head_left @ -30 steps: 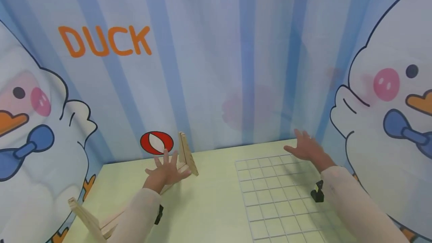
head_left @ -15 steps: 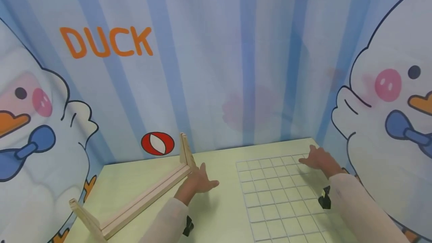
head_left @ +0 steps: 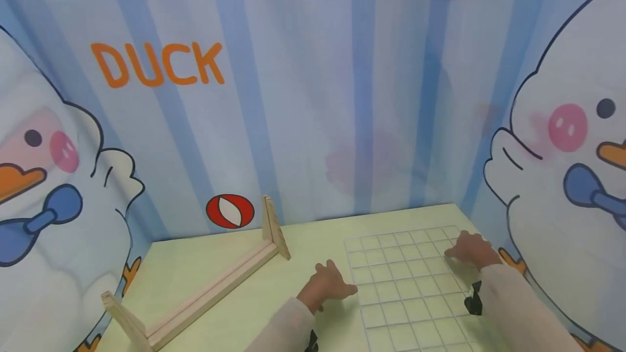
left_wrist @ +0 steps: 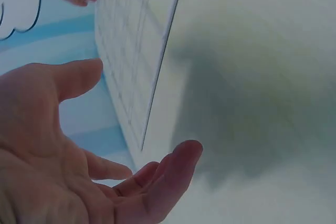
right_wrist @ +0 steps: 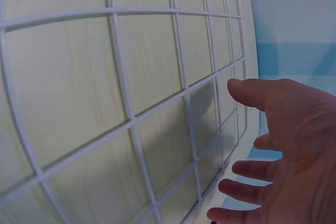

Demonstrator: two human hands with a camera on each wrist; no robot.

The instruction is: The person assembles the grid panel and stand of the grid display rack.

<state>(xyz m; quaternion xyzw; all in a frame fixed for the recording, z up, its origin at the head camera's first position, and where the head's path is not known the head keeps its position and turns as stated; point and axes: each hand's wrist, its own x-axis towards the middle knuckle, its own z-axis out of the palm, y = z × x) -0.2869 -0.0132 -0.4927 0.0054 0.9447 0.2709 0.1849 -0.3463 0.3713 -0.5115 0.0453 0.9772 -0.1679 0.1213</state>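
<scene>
A white wire grid panel (head_left: pixel 406 270) lies flat on the pale yellow table (head_left: pixel 313 243), toward the right. My left hand (head_left: pixel 326 286) hovers just off the panel's left edge, thumb pointing at it, fingers loosely bent around nothing. In the left wrist view its palm and bent fingers show, with a shadow on the table beneath. My right hand (head_left: pixel 472 250) is over the panel's far right edge. The right wrist view shows that hand (right_wrist: pixel 294 140) with thumb and fingers spread apart beside the wires, holding nothing.
On the left of the table stands a wooden frame (head_left: pixel 215 292), a long bar with an upright board at each end. A blue striped curtain (head_left: pixel 313 96) printed with ducks surrounds the table at the back and sides.
My left hand has moved right, from over the wooden frame to the panel's left edge. My right hand has shifted right and lower, toward the panel's right edge. The frame and panel have stayed put.
</scene>
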